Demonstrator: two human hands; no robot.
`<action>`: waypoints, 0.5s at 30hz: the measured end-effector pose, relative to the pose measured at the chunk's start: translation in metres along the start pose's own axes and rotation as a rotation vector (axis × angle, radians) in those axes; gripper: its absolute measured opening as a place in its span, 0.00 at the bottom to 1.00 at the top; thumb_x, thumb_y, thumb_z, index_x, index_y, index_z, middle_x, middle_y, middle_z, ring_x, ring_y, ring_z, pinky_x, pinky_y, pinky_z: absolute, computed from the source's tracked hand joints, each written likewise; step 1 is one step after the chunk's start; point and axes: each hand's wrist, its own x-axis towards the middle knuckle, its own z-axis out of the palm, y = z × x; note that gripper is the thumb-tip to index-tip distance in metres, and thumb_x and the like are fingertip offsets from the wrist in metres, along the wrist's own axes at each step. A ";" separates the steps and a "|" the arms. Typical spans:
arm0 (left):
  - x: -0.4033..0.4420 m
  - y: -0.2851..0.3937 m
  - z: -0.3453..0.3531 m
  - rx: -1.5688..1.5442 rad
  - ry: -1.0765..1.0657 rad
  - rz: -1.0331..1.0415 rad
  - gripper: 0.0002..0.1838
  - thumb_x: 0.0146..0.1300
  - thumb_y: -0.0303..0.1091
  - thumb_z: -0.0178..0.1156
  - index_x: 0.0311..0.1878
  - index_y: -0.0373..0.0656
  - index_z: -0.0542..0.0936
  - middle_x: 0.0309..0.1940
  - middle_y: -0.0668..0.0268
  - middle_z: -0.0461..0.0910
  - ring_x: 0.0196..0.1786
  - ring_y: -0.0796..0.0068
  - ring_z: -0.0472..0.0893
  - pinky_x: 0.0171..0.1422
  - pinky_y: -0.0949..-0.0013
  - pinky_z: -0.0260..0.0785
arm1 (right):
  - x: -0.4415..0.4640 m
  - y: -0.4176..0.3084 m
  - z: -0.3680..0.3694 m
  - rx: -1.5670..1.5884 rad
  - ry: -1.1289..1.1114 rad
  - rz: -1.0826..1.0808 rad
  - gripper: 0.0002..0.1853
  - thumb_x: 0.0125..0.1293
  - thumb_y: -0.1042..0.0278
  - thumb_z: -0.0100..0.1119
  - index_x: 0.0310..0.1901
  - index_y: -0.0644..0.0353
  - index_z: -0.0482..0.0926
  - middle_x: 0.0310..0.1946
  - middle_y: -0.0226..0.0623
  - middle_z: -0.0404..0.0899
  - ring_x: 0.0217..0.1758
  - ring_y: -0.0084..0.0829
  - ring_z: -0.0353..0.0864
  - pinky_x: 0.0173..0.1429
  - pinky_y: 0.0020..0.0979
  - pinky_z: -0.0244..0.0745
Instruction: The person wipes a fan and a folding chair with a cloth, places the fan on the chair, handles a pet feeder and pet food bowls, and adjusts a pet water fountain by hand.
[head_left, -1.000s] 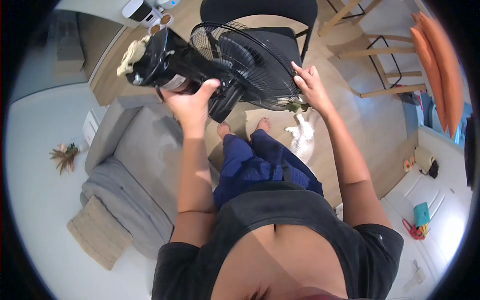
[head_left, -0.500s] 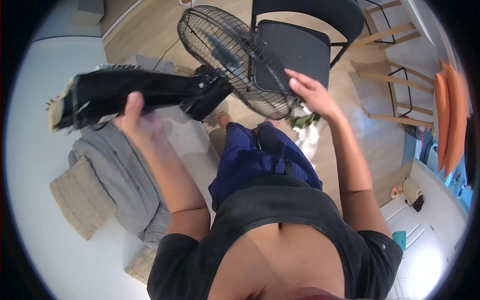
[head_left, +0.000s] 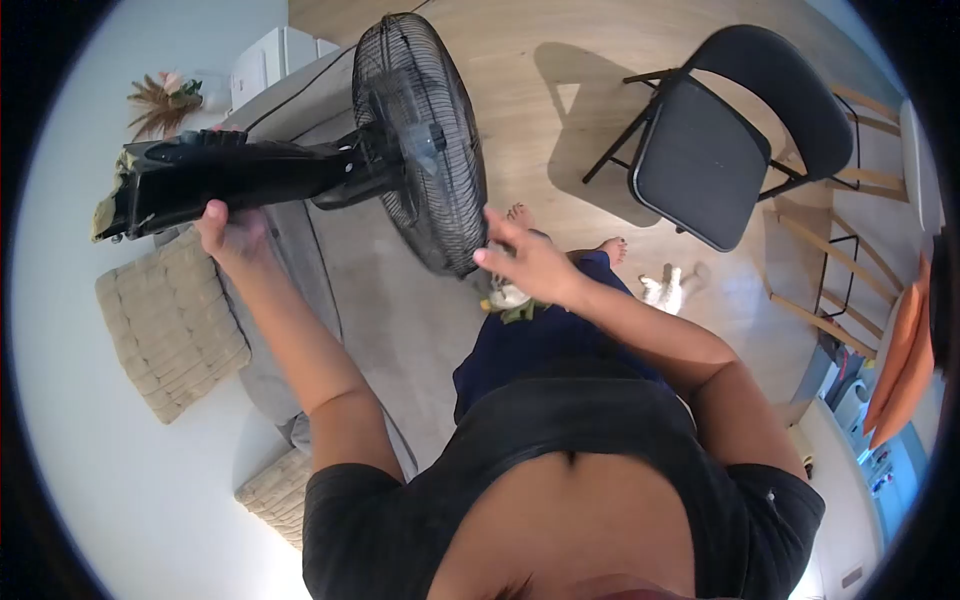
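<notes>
A black fan (head_left: 425, 145) lies sideways in the air, its wire cage in the upper middle and its body and base toward the left. Under the base end, my left hand (head_left: 235, 235) is wrapped round the black body, thumb on the near side and other fingers mostly hidden behind it. At the cage's lower right rim, my right hand (head_left: 530, 260) touches the wire with its fingers spread apart. A small pale object with green leaf-like parts (head_left: 512, 302) hangs just below the right hand; what holds it is hidden.
A black folding chair (head_left: 705, 150) stands at the upper right, with wooden-legged stools beyond it. A white cat (head_left: 663, 290) is on the floor near my feet. The grey sofa (head_left: 370, 320) and a beige cushion (head_left: 172, 325) are at the left. Orange cushions (head_left: 898, 360) are far right.
The fan has swung left over the sofa, its cage turning more upright. Both hands moved with it, the right one crossing toward the middle. The chair now appears farther right in view.
</notes>
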 end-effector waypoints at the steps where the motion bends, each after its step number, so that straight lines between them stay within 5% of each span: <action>1: 0.010 0.001 -0.016 -0.039 -0.090 -0.035 0.48 0.43 0.43 0.70 0.67 0.36 0.58 0.60 0.50 0.67 0.65 0.49 0.65 0.69 0.51 0.58 | 0.003 -0.004 0.014 -0.026 -0.081 0.000 0.43 0.62 0.42 0.56 0.70 0.60 0.52 0.56 0.54 0.72 0.59 0.42 0.74 0.61 0.32 0.66; 4: 0.040 -0.003 -0.058 -0.045 -0.263 -0.136 0.52 0.42 0.45 0.71 0.69 0.36 0.55 0.63 0.48 0.64 0.68 0.47 0.61 0.72 0.49 0.53 | 0.021 -0.017 0.057 -0.007 -0.230 0.033 0.39 0.65 0.48 0.55 0.70 0.63 0.53 0.66 0.53 0.60 0.68 0.38 0.65 0.66 0.30 0.61; 7: 0.064 -0.023 -0.099 0.013 -0.394 -0.272 0.54 0.42 0.48 0.71 0.69 0.36 0.55 0.66 0.48 0.61 0.70 0.49 0.58 0.75 0.49 0.45 | 0.059 -0.020 0.087 -0.261 -0.347 0.013 0.41 0.62 0.45 0.54 0.71 0.57 0.52 0.67 0.50 0.60 0.57 0.43 0.75 0.59 0.35 0.69; 11: 0.088 -0.041 -0.167 0.008 -0.295 -0.298 0.52 0.45 0.56 0.69 0.69 0.40 0.57 0.68 0.50 0.59 0.71 0.55 0.58 0.74 0.49 0.44 | 0.100 -0.026 0.109 -0.380 -0.364 -0.193 0.40 0.61 0.49 0.54 0.71 0.54 0.51 0.72 0.45 0.49 0.61 0.39 0.72 0.62 0.37 0.68; 13: 0.102 -0.052 -0.233 0.019 0.035 -0.644 0.47 0.50 0.56 0.67 0.70 0.47 0.58 0.69 0.59 0.59 0.72 0.58 0.55 0.73 0.51 0.44 | 0.119 -0.036 0.108 -0.410 -0.421 -0.174 0.40 0.61 0.50 0.55 0.71 0.53 0.51 0.73 0.43 0.47 0.62 0.38 0.71 0.62 0.37 0.67; 15: 0.105 -0.052 -0.219 0.223 0.042 -0.690 0.45 0.52 0.64 0.62 0.69 0.51 0.61 0.69 0.65 0.60 0.72 0.61 0.54 0.72 0.51 0.42 | 0.144 -0.039 0.107 -0.479 -0.371 -0.130 0.41 0.61 0.51 0.56 0.72 0.52 0.49 0.74 0.42 0.43 0.62 0.38 0.71 0.62 0.38 0.68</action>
